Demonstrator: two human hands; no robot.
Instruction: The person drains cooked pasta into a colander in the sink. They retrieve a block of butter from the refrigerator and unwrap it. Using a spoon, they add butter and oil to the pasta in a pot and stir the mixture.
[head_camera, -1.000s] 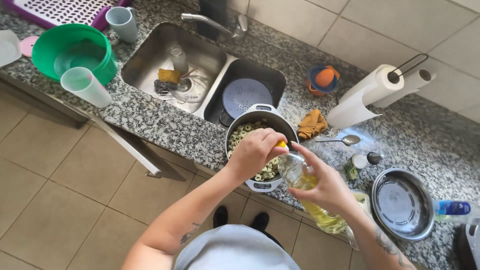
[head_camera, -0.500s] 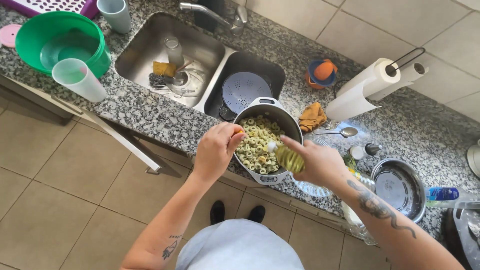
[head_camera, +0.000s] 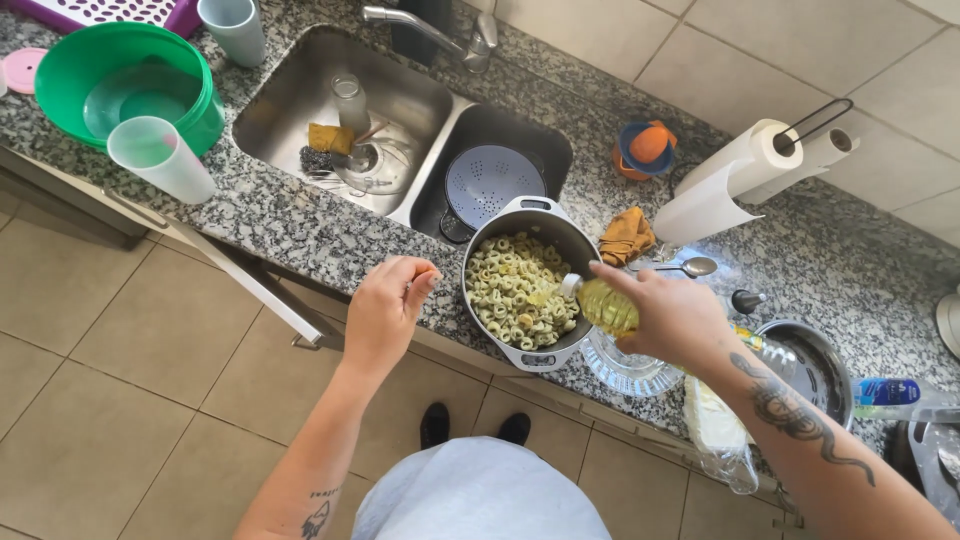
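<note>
Nearest of all, a clear plastic bottle of yellow oil (head_camera: 605, 303) is held in the right hand (head_camera: 672, 315), with the fingers closed round its body. The bottle is laid almost flat, its long axis running from right to left, and its open mouth is pointed at the grey metal pot full of pale ring-shaped pasta (head_camera: 522, 288). The mouth is held just over the right edge of the pasta, so the pot lies to the left of the right hand's fingers. The left hand (head_camera: 385, 308) is held in the air on the other side of the pot, near its left rim but not touching it. Its fingers are curled loosely with the tips pinched together, and whether something small is held in them cannot be told. The right hand is the closer one to the pasta. The pot is set on the speckled grey stone desk (head_camera: 290, 235), just in front of the sink. Much of the bottle is hidden by the fingers, and no stream of oil can be made out. A clear glass dish (head_camera: 625, 372) is partly hidden under the right wrist. Farther off, a grey colander (head_camera: 493, 184) is seen in the dark sink bowl, and a white paper towel roll (head_camera: 735, 180) is seen beyond.
</note>
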